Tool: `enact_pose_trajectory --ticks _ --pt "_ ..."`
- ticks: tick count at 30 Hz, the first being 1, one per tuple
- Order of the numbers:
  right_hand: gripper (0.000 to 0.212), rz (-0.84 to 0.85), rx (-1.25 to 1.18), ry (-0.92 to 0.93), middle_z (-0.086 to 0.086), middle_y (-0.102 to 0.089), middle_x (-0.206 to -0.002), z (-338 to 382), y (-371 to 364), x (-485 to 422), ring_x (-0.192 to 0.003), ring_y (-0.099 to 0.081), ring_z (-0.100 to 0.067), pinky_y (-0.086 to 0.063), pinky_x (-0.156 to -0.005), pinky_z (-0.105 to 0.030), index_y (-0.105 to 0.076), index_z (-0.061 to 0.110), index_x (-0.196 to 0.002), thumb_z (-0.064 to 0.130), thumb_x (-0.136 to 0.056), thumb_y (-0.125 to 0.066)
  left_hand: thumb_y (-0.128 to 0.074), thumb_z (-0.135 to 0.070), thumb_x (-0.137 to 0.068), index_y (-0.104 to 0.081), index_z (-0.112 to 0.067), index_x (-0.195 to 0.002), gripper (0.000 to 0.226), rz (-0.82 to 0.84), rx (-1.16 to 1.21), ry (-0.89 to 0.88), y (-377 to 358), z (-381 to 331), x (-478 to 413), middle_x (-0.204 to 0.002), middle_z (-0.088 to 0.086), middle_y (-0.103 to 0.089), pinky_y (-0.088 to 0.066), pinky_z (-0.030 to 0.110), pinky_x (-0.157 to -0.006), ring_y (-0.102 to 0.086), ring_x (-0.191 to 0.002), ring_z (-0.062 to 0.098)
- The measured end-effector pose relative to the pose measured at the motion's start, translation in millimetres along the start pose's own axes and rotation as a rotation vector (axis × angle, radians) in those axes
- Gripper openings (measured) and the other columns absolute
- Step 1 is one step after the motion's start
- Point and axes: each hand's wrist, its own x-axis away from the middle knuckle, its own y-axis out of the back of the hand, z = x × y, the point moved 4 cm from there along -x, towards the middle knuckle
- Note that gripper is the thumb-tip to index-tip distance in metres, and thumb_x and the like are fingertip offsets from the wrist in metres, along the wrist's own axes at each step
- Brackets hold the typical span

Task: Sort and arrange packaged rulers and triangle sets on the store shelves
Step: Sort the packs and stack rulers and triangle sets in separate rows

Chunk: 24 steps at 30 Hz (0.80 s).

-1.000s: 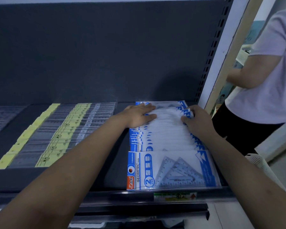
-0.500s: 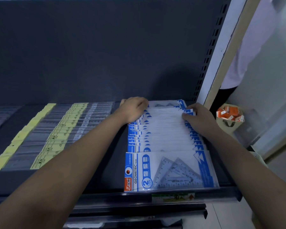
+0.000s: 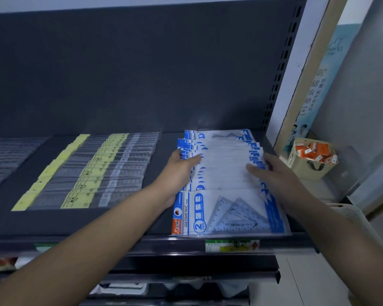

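A fanned row of blue-and-white triangle set packs (image 3: 226, 155) lies on the right end of the dark shelf (image 3: 159, 202). The front pack (image 3: 228, 212) reads "GEOMETRIC" and shows two clear triangles. My left hand (image 3: 179, 168) presses against the row's left edge, thumb lying over the packs. My right hand (image 3: 272, 171) rests on the row's right edge, fingers straight across the top. Rows of packaged rulers with yellow labels (image 3: 93, 173) lie to the left.
More clear ruler packs (image 3: 7, 155) lie at the far left. A price tag (image 3: 231, 245) sits on the shelf's front rail. Beyond the perforated upright (image 3: 281, 69), a paper bag of small orange boxes (image 3: 312, 157) stands. A white basket (image 3: 349, 213) is at my right arm.
Both hands slid nearer along the row's edges; the left went from the top back corner to the left side. The person at the right left the view, uncovering the paper bag.
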Motion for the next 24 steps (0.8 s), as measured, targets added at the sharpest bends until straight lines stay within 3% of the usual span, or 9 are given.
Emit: enact_pose_trajectory --ticks 2,4,8,10,13,16,18,21,24 --pt "0.068 -0.033 0.077 0.062 0.007 -0.05 -0.13 -2 -5 6 -0.096 -0.053 -0.005 -0.045 -0.087 -0.028 -0.034 0.023 -0.144 0.029 -0.085 -0.067 -0.066 -0.011 -0.084 -0.049 -0.031 -0.102 0.031 0.018 -0.111 -0.081 -5 6 2 -0.098 0.003 -0.065 -0.054 0.023 -0.058 -0.065 -0.073 0.013" --pt "0.069 -0.061 0.135 0.116 0.004 -0.047 -0.137 0 -7 7 -0.102 -0.047 -0.006 -0.039 -0.088 -0.026 -0.033 0.02 -0.145 0.026 -0.085 -0.068 -0.068 -0.007 -0.081 -0.048 -0.039 -0.103 0.044 0.008 -0.235 -0.172 -9 10 2 -0.111 0.001 -0.064 -0.055 0.025 -0.073 -0.066 -0.089 0.014" --pt "0.069 -0.07 0.105 0.119 0.001 -0.05 -0.136 4 -8 0 -0.099 -0.048 -0.007 -0.038 -0.084 -0.025 -0.035 0.017 -0.144 0.022 -0.084 -0.069 -0.07 -0.011 -0.081 -0.045 -0.042 -0.109 0.049 -0.033 -0.241 -0.196 -9 10 -9 -0.118 -0.004 -0.062 -0.05 0.015 -0.062 -0.065 -0.089 0.009" --pt "0.069 -0.079 0.082 0.129 0.0 -0.051 -0.135 7 -10 -4 -0.098 -0.049 -0.007 -0.039 -0.083 -0.024 -0.036 0.015 -0.144 0.02 -0.084 -0.07 -0.07 -0.011 -0.079 -0.042 -0.038 -0.123 0.058 -0.056 -0.232 -0.177 -10 10 -15 -0.118 -0.002 -0.063 -0.053 0.021 -0.066 -0.066 -0.082 0.01" --pt "0.068 -0.08 0.116 0.131 0.001 -0.053 -0.131 10 -11 -8 -0.098 -0.049 -0.006 -0.038 -0.084 -0.023 -0.037 0.013 -0.143 0.02 -0.084 -0.07 -0.07 -0.013 -0.079 -0.043 -0.031 -0.123 0.055 -0.064 -0.28 -0.142 -10 9 -22 -0.123 0.004 -0.059 -0.053 0.04 -0.089 -0.064 -0.102 0.024" --pt "0.04 -0.056 0.19 0.191 0.011 -0.053 -0.11 15 -8 -5 -0.081 -0.053 0.006 -0.039 -0.074 -0.012 -0.053 0.023 -0.124 0.021 -0.086 -0.066 -0.067 -0.026 -0.083 -0.047 -0.019 -0.126 0.047 -0.118 -0.472 -0.204 -3 1 -24 -0.141 0.013 -0.043 -0.037 0.048 -0.107 -0.042 -0.132 0.031" --pt "0.017 -0.062 0.298 0.27 0.008 -0.059 -0.111 19 -6 -2 -0.087 -0.058 0.006 -0.045 -0.074 -0.015 -0.055 0.029 -0.107 0.029 -0.09 -0.058 -0.061 -0.057 -0.08 -0.03 -0.024 -0.146 0.081 -0.11 -0.67 -0.231 1 0 -20 -0.159 0.006 -0.016 -0.016 0.048 -0.117 -0.012 -0.146 0.025" --pt "0.049 0.003 0.488 0.332 0.0 -0.05 -0.129 18 -11 1 -0.119 -0.046 -0.016 -0.036 -0.096 -0.03 -0.049 0.024 -0.128 0.054 -0.089 -0.049 -0.059 -0.084 -0.052 -0.009 -0.043 -0.149 0.117 0.033 -0.805 -0.271 -1 1 -8 -0.16 -0.008 0.013 -0.006 0.048 -0.118 0.007 -0.147 0.016" --pt "0.088 0.04 0.602 0.263 0.003 -0.034 -0.144 11 -18 3 -0.131 -0.036 -0.017 -0.025 -0.094 -0.024 -0.033 0.023 -0.143 0.07 -0.073 -0.058 -0.074 -0.08 -0.039 -0.015 -0.042 -0.148 0.13 0.15 -0.806 -0.225 -2 11 -6 -0.157 -0.015 0.018 -0.013 0.042 -0.118 0.007 -0.147 0.012"
